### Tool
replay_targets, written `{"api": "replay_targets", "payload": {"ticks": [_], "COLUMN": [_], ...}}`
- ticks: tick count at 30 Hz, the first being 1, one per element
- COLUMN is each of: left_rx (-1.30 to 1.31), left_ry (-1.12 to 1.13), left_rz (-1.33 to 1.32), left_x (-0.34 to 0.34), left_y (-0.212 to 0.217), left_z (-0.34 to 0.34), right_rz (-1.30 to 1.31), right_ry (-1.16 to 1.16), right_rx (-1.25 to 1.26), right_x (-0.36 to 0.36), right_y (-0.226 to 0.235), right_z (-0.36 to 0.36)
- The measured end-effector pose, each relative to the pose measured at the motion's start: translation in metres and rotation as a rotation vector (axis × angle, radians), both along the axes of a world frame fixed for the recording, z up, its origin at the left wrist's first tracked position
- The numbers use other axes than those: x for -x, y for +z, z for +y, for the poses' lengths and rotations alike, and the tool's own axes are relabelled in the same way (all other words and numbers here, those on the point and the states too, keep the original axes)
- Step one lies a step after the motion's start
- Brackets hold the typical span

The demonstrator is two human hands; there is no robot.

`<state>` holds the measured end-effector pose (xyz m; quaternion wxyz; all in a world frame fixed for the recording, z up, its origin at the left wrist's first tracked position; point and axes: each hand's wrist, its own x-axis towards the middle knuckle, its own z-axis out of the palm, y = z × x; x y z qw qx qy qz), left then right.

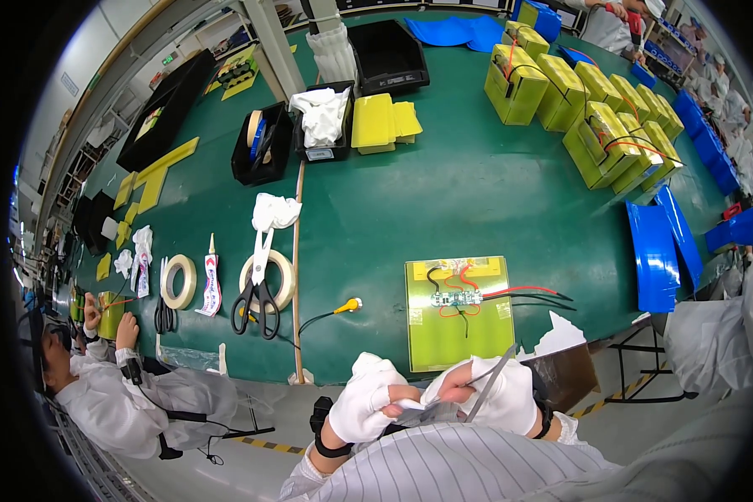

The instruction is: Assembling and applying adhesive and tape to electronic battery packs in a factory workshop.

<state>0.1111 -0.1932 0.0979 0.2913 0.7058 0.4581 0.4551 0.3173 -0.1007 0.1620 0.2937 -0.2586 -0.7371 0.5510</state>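
Note:
My left hand (pixel 372 400) and my right hand (pixel 492 397), in white gloves with bare fingertips, are close together at the table's near edge. Both are closed, pinching a thin greyish translucent strip (pixel 489 386); one end sticks up past my right hand, and the rest is partly hidden by the fingers. Just beyond them lies a flat yellow-green battery pack (pixel 427 335). A small green circuit board (pixel 458 298) with red and black wires rests on top of it. Left of the pack is a yellow-tipped cable (pixel 348 306) with a black lead.
Black-handled scissors (pixel 259 289) lie over a tape roll (pixel 283 280), near a glue tube (pixel 210 284). Several yellow battery packs (pixel 514 88) stand far right, with blue sheets (pixel 651 255) nearer. Black bins (pixel 263 159) line the back. A co-worker (pixel 134 402) sits at left.

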Motion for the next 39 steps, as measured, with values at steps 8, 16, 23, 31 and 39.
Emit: {"api": "replay_targets", "payload": {"ticks": [8,16,23,31,39], "left_rx": [-0.053,-0.050,-0.086,-0.085,-0.081], "left_ry": [-0.002,-0.016,-0.037,-0.040,-0.032], "left_rz": [0.033,0.015,-0.005,-0.018,-0.021], "left_x": [0.001,0.001,-0.001,-0.001,0.001], "left_y": [-0.006,-0.005,-0.012,-0.012,-0.012], "left_z": [0.000,0.002,0.003,0.004,0.004], "right_rz": [0.036,0.030,0.044,0.066,0.123], "right_ry": [-0.133,-0.170,-0.209,-0.242,-0.244], "right_rx": [0.056,0.109,0.231,0.327,0.315], "right_x": [0.005,0.006,0.006,0.007,0.006], "right_y": [-0.003,-0.005,-0.006,-0.006,-0.006], "right_z": [-0.002,-0.001,-0.004,-0.006,-0.007]}}
